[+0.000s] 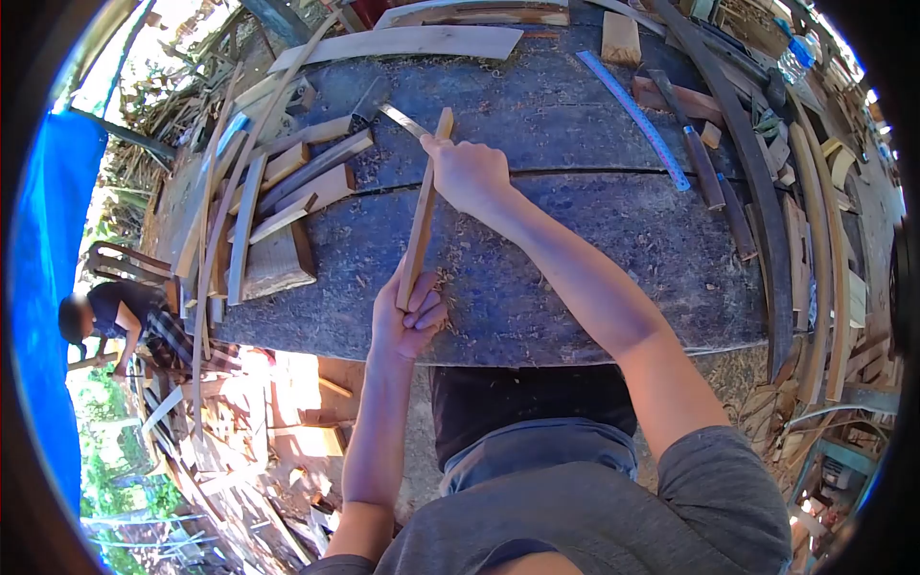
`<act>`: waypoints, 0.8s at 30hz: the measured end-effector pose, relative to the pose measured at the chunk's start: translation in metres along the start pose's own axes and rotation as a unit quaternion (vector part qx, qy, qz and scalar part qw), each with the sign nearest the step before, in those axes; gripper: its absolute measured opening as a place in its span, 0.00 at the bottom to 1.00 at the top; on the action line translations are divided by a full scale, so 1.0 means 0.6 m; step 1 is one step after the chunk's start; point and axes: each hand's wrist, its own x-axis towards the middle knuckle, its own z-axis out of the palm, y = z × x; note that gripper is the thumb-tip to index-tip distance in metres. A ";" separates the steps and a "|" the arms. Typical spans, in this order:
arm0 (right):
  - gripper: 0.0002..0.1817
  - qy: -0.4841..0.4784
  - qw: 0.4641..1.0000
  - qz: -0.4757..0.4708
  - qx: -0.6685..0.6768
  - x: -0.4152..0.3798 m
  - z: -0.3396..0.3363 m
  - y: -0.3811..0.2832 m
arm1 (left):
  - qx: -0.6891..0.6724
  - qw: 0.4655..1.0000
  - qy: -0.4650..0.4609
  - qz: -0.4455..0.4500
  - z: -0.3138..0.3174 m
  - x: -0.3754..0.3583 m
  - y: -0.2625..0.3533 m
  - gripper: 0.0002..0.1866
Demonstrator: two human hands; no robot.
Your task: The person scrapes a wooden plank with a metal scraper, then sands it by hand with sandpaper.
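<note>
A slim wooden stick (pixel 421 225) slants upward over the dark workbench. My left hand (pixel 410 316) is closed around its lower end, palm up and fingers curled. Near the upper end, my right hand (pixel 470 174) is closed, with its thumb side against the stick. A narrow shiny metal blade (pixel 402 119) sticks out from the right hand toward the upper left. The right hand's grip hides the rest of that tool, so its exact kind does not show.
Wood offcuts (pixel 321 187) are piled left on the shavings-strewn workbench (pixel 565 259). A bluish ruler (pixel 632 120) and a wooden-handled tool (pixel 704 168) lie right. Long boards (pixel 767 211) line the right edge. Another person (pixel 139 321) bends at far left.
</note>
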 end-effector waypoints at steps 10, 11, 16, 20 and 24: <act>0.25 0.046 0.998 -0.033 0.011 -0.037 0.015 0.037 | 0.000 1.000 -0.014 0.000 -0.014 -0.006 -0.002 0.19; 0.25 0.052 0.998 -0.034 0.012 -0.001 0.020 0.052 | 0.005 1.000 -0.018 0.002 -0.009 -0.007 0.001 0.19; 0.26 0.048 0.999 0.005 -0.019 -0.011 0.020 0.048 | -0.029 0.999 -0.023 0.012 -0.009 -0.015 0.005 0.18; 0.27 -0.005 0.998 -0.049 0.031 -0.121 0.009 0.019 | -0.033 0.999 -0.028 0.007 -0.010 -0.017 0.007 0.18; 0.27 0.009 1.000 0.012 -0.007 -0.019 0.022 0.068 | 0.000 1.000 -0.011 0.007 -0.002 -0.024 0.002 0.17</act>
